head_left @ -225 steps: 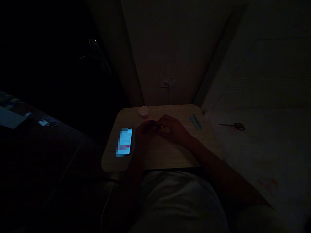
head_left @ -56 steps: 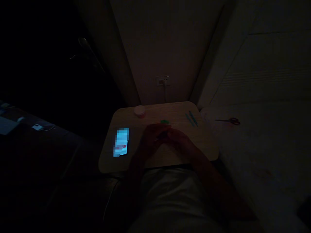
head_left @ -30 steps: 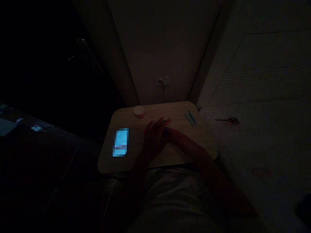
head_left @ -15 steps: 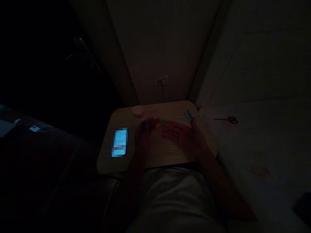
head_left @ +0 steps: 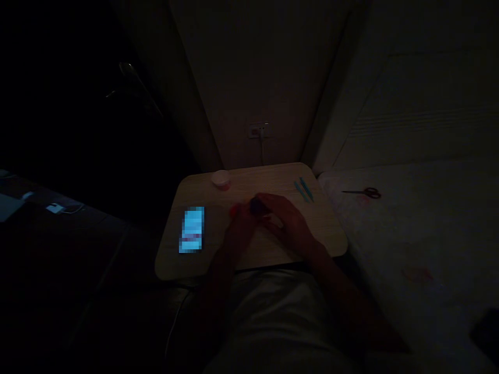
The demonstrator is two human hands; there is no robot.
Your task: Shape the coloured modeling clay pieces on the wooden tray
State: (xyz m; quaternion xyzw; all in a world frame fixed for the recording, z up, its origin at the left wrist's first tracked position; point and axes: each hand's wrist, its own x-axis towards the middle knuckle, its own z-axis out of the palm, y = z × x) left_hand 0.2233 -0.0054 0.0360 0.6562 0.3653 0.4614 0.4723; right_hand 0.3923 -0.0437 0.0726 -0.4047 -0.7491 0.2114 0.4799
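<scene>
The room is very dark. My left hand [head_left: 240, 222] and my right hand [head_left: 284, 221] meet over the middle of a small wooden lap table [head_left: 323, 228]. Both look curled, fingertips together around a small dark object [head_left: 257, 206] that I cannot make out. A small red bit [head_left: 234, 210] shows at the left hand's fingertips. A lit phone [head_left: 192, 229] lies on the table left of the hands.
A small round white container [head_left: 220, 179] sits at the table's far edge. Two teal sticks [head_left: 304, 189] lie at the far right corner. Scissors [head_left: 362, 193] rest on the white bedding to the right. A wall socket [head_left: 258, 130] with a cable is behind the table.
Half a second ago my right hand lay open and apart from the left, with a green piece showing between them. Now the hands have come together and the green piece is hidden.
</scene>
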